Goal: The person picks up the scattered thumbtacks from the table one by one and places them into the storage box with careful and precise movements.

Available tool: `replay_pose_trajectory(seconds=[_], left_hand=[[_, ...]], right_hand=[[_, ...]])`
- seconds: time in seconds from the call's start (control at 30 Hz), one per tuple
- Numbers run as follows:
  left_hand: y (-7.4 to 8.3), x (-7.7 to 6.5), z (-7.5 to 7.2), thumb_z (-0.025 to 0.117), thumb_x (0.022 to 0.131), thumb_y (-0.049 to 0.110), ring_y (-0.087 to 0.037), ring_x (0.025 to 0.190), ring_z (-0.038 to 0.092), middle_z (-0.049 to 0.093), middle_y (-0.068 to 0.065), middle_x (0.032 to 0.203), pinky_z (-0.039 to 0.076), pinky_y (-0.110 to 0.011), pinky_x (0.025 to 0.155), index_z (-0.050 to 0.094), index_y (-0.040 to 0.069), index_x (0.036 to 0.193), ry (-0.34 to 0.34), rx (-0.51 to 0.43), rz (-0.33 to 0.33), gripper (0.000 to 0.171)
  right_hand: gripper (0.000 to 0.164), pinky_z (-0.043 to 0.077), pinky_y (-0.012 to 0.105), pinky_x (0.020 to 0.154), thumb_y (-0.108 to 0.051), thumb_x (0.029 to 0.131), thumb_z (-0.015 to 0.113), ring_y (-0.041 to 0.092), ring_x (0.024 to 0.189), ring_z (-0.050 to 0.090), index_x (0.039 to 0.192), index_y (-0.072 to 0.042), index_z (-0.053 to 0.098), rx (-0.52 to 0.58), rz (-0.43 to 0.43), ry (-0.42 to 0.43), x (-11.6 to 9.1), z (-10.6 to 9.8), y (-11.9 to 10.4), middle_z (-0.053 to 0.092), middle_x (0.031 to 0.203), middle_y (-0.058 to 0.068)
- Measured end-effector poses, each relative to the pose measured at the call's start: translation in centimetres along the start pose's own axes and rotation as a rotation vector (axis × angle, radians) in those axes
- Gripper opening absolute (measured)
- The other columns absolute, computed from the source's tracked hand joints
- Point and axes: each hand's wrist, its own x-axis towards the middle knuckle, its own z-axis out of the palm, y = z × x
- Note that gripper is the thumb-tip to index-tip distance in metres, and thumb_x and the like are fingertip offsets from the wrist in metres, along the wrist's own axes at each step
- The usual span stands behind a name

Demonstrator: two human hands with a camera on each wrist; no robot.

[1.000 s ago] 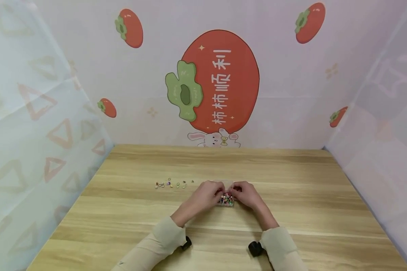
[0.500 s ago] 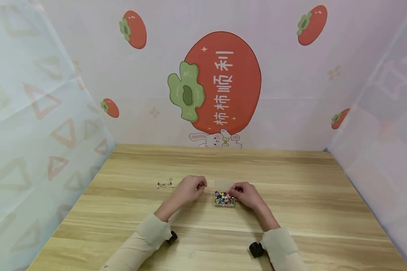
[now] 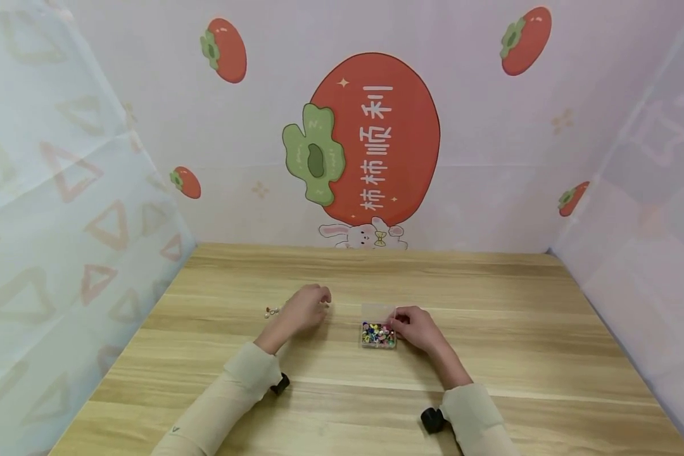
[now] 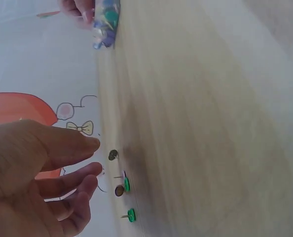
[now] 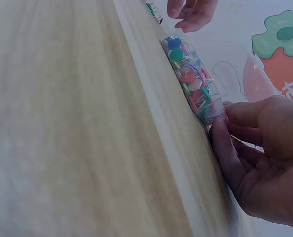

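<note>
A small clear plastic box (image 3: pixel 379 346) stands on the table, its lid (image 3: pixel 375 311) raised at the back. Colourful thumbtacks (image 5: pixel 188 74) fill it. My right hand (image 3: pixel 415 326) pinches the box's right end between thumb and fingers, as the right wrist view shows. Further left, my left hand (image 3: pixel 303 310) hovers over loose thumbtacks, thumb and fingers parted and nothing between them. In the left wrist view a dark thumbtack (image 4: pixel 113 155) lies just past the fingertips, with a green thumbtack (image 4: pixel 131 215) and others below. The left hand hides part of the scattered tacks in the head view.
More loose thumbtacks (image 3: pixel 270 311) lie left of the left hand on the wooden table (image 3: pixel 490 297). A patterned backdrop (image 3: pixel 479 190) rises behind the table, with cloth walls on both sides.
My left hand has left the box and moved left, over the loose thumbtacks. The right hand has stayed at the box's right end.
</note>
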Motion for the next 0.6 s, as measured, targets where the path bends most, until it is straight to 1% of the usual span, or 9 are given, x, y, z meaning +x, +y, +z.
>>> replay_pose_trajectory(seconds=[0.13, 0.2, 0.33, 0.43, 0.6], left_hand=[[-0.3, 0.6, 0.1, 0.065, 0.077, -0.003, -0.028, 0.089, 0.061, 0.067, -0.012, 0.094, 0.054, -0.041, 0.081, 0.066, 0.003, 0.097, -0.041, 0.036, -0.013, 0.020], [-0.3, 0.9, 0.1, 0.063, 0.079, -0.003, -0.026, 0.087, 0.061, 0.067, -0.012, 0.092, 0.054, -0.040, 0.079, 0.066, 0.003, 0.094, -0.068, 0.056, -0.022, 0.016], [-0.1, 1.3, 0.2, 0.060, 0.083, -0.003, -0.020, 0.076, 0.056, 0.062, -0.007, 0.083, 0.053, -0.035, 0.069, 0.062, 0.006, 0.083, -0.119, 0.080, -0.020, 0.009], [0.0, 1.5, 0.3, 0.059, 0.085, -0.004, -0.017, 0.069, 0.050, 0.056, -0.004, 0.076, 0.048, -0.032, 0.062, 0.057, 0.009, 0.076, -0.130, 0.088, -0.008, 0.015], [0.1, 1.8, 0.5, 0.059, 0.085, -0.003, -0.015, 0.062, 0.047, 0.053, 0.000, 0.069, 0.043, -0.028, 0.056, 0.054, 0.011, 0.070, -0.136, 0.097, -0.016, 0.022]], right_hand=[[0.010, 0.045, 0.029, 0.063, -0.013, 0.091, 0.063, 0.013, 0.067, 0.052, 0.084, -0.010, 0.071, 0.002, 0.003, 0.006, 0.0, 0.0, 0.0, 0.063, 0.074, 0.002], [0.011, 0.045, 0.030, 0.063, -0.014, 0.091, 0.063, 0.013, 0.067, 0.052, 0.083, -0.011, 0.071, 0.006, -0.004, -0.002, 0.0, -0.1, 0.0, 0.063, 0.074, 0.002], [0.013, 0.047, 0.030, 0.063, -0.015, 0.091, 0.063, 0.013, 0.066, 0.053, 0.082, -0.012, 0.070, 0.002, -0.013, -0.015, 0.0, -0.2, 0.0, 0.063, 0.073, 0.001], [0.013, 0.047, 0.030, 0.063, -0.015, 0.091, 0.063, 0.013, 0.065, 0.053, 0.081, -0.013, 0.070, 0.005, -0.009, -0.014, 0.0, -0.2, 0.1, 0.063, 0.073, 0.001], [0.012, 0.047, 0.030, 0.062, -0.015, 0.091, 0.063, 0.014, 0.066, 0.053, 0.082, -0.013, 0.070, 0.014, 0.005, -0.016, 0.0, -0.2, 0.1, 0.062, 0.073, 0.001]])
